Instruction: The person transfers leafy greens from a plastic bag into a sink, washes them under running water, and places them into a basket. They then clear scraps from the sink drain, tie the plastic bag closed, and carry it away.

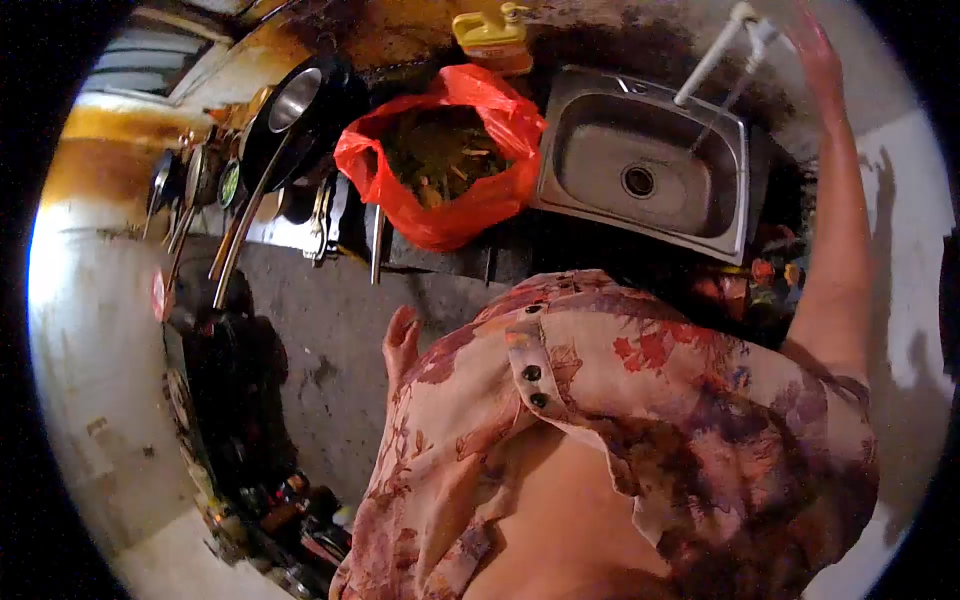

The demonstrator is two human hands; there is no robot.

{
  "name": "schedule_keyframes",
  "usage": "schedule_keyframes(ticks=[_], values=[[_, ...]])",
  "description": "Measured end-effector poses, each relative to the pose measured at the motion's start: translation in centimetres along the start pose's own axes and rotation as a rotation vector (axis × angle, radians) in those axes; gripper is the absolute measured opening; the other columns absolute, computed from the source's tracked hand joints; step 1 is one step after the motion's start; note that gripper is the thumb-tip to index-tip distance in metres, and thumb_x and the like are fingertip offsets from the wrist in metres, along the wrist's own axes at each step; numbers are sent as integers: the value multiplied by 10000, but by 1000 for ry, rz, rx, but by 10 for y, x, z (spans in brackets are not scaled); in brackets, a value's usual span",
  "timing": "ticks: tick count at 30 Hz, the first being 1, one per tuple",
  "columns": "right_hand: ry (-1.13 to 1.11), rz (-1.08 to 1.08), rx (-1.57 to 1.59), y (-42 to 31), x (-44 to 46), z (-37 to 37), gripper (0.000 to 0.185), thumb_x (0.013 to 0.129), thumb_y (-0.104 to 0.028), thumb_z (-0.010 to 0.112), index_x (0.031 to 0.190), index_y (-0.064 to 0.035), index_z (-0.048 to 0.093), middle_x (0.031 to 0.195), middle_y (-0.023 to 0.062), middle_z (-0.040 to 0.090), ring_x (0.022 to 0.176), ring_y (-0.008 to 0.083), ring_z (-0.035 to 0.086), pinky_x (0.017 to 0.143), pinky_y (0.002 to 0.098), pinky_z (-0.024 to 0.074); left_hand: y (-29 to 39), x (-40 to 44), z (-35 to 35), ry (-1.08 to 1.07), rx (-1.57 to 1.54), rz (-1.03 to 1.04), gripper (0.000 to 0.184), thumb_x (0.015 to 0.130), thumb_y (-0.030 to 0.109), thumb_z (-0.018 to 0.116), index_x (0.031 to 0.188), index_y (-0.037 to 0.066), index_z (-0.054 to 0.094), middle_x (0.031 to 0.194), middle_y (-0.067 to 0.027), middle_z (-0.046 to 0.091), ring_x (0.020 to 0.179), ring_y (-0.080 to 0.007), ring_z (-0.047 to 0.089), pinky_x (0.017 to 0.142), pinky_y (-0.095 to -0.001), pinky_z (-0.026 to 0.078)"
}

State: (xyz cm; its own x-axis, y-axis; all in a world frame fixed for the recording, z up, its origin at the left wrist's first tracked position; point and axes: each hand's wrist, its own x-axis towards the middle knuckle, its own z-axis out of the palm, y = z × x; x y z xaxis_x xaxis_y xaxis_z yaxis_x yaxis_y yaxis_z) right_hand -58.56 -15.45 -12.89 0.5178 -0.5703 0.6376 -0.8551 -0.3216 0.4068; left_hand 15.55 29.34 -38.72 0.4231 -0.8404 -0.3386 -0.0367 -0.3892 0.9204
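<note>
My right hand [818, 55] is raised at the top right, fingers stretched out close beside the white tap [715, 50]; whether it touches the tap I cannot tell. A thin stream of water [706, 133] falls from the tap into the steel sink [600, 88]. Low at my side, my left hand [401, 338] hangs with loosely bent fingers, partly hidden by my floral shirt, and nothing shows in it. Left of the sink, a red plastic bag [455, 225] stands open with dark greenish scraps [440, 155] inside.
A yellow jug [492, 38] stands behind the bag. Pans and a ladle [295, 100] crowd the counter's left side, several long handles jutting over its edge. Various bottles and small items [290, 510] sit at the lower left. A pale wall [900, 190] rises on the right.
</note>
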Motion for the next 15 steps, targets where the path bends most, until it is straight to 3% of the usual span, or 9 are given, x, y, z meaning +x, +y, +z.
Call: schedule_keyframes(ticks=[1, 4, 7, 10, 13, 15], values=[[26, -243, -170, 14, 5, 26, 774, 789, -228, 689, 1453, -175, 294, 1353, 163, 465, 1080, 241, 580, 950, 408, 458, 10, -8, 4, 37, -95, 3, 452, 901, 85, 609, 1328, 20, 473, 1270, -107, 568, 1103, -198, 570, 955, -303, 435], [-287, 426, 982, 15, 22, 93, 395, 915, -186, 587, 1305, -163, 536, 1292, 38, 564, 1151, 183, 536, 930, 297, 445, 73, -36, 32, 162, -156, 3, 435, 913, 89, 595, 1327, 25, 475, 1258, -109, 576, 1102, -206, 575, 954, -317, 440], [14, 25, 653, -30, 18, 17, 311, 925, -173, 571, 1231, -126, 601, 1249, 25, 595, 1130, 145, 552, 927, 285, 445, 62, -49, 20, 162, -220, 100, 421, 919, 89, 588, 1320, 25, 479, 1258, -112, 578, 1126, -210, 566, 961, -333, 439], [35, 625, 1623, -66, 14, 2, 263, 917, -133, 567, 1169, -107, 641, 1218, 23, 618, 1106, 132, 572, 923, 288, 458, 96, -59, 36, 198, -134, 172, 433, 921, 93, 585, 1330, 19, 466, 1267, -115, 571, 1149, -212, 553, 977, -333, 425], [60, 770, 1073, -103, 22, -15, 263, 892, -79, 545, 1130, -109, 654, 1140, 46, 653, 1069, 191, 607, 902, 331, 481, 124, -52, 54, 259, -68, 260, 464, 916, 111, 595, 1347, 21, 448, 1304, -124, 541, 1199, -223, 515, 1004, -334, 397], [60, 477, 382, -109, 25, 0, 270, 865, -69, 549, 1109, -114, 655, 1102, 58, 657, 1022, 230, 618, 880, 362, 490, 161, -33, 74, 327, -15, 316, 491, 910, 124, 607, 1358, 18, 435, 1340, -133, 508, 1236, -230, 483, 1026, -337, 375]])
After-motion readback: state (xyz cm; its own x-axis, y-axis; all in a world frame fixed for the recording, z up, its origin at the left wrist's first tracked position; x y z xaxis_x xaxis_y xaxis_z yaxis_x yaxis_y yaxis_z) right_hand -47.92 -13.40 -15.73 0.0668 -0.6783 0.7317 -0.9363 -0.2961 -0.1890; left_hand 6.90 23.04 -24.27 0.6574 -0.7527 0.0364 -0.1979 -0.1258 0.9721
